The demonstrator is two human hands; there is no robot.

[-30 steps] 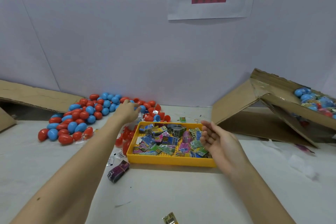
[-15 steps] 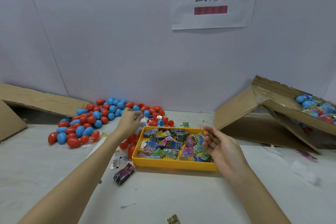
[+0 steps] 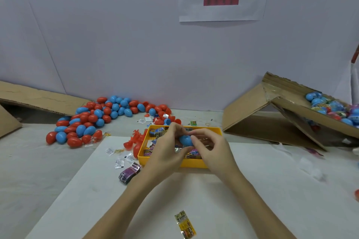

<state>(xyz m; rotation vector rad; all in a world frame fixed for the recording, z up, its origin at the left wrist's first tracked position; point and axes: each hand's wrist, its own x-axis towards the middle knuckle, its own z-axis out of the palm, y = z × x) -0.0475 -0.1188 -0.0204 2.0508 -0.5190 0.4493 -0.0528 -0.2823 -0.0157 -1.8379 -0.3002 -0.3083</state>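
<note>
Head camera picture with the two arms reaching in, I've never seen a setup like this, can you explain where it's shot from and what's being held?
There is no machine here: the arms belong to a person, and the picture comes from a camera worn on their head, looking forward and down. The left hand and right hand meet over a yellow tray of small packets and together hold one blue egg in a fingertip grip. Behind, to the left, a pile of red and blue eggs lies on the white table. To the right, a tipped cardboard box holds more eggs. A loose packet lies nearest the camera, and a paper sign hangs on the wall.
</note>
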